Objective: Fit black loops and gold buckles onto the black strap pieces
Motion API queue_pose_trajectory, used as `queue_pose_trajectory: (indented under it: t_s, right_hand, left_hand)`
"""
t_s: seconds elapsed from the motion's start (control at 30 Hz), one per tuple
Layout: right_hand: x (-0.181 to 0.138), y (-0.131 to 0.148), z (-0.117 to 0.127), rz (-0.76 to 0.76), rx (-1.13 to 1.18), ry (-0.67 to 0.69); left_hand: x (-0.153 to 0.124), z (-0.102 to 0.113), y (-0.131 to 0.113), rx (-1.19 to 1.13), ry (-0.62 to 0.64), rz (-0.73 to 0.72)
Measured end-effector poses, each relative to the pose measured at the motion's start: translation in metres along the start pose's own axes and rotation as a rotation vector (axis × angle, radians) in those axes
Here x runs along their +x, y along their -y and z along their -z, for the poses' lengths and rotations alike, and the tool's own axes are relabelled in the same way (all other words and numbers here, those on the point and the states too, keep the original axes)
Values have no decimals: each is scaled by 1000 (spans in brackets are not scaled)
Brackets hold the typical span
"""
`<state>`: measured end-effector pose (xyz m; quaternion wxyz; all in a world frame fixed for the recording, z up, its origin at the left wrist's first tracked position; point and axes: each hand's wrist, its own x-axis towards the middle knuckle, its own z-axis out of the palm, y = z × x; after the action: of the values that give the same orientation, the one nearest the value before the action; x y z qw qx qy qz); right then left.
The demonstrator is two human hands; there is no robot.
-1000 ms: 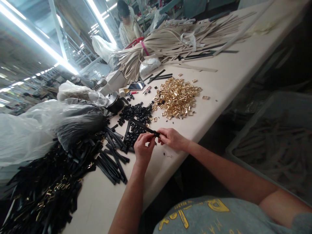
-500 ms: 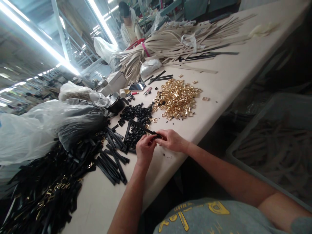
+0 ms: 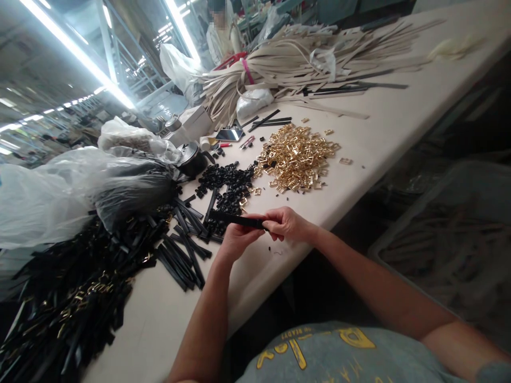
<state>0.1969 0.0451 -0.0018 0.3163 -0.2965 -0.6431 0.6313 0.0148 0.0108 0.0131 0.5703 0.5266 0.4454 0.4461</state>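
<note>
A short black strap [image 3: 238, 219] lies across the fingers of my left hand [image 3: 236, 240], which is closed under it. My right hand [image 3: 286, 224] pinches the strap's right end, where my fingertips hide the detail. Just beyond my hands are a heap of small black loops [image 3: 228, 183] and a pile of gold metal buckles [image 3: 297, 159]. To the left of my left hand lie several loose black straps [image 3: 179, 260] on the pale table [image 3: 255, 282].
A big tangle of black straps with gold buckles [image 3: 80, 298] covers the table's left side, beside plastic bags [image 3: 48, 202]. Farther back are a metal pot [image 3: 191, 159], a phone [image 3: 229, 135] and bundled beige strips [image 3: 279, 64]. A bin [image 3: 439, 234] stands right. One person [image 3: 221, 37] is behind.
The black strap has turned flatter and now lies along my left fingers. My hands have shifted slightly, with my right fingers now at its end. The whole view has tilted a little.
</note>
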Motion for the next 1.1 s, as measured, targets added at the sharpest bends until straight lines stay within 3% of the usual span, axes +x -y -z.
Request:
queue_pose_trajectory:
  t_s: [0.23, 0.37, 0.6, 0.73, 0.97, 1.1]
  right_hand:
    - [1, 2, 5, -57, 68, 80]
    - [0, 5, 10, -56, 125, 148]
    - [1, 3, 9, -21, 88, 141]
    - [2, -1, 4, 13, 33, 53]
    - [3, -4, -7, 67, -217, -269]
    - [-1, -1, -8, 139, -310, -308]
  left_hand:
    - [-2, 2, 3, 35, -18, -36]
    - [-3, 0, 10, -120, -31, 28]
    - [-2, -9, 14, -369, -26, 88]
    - [-3, -7, 15, -348, -51, 77]
    - [-1, -4, 21, -181, -218, 36]
    - [3, -12, 19, -39, -271, 5]
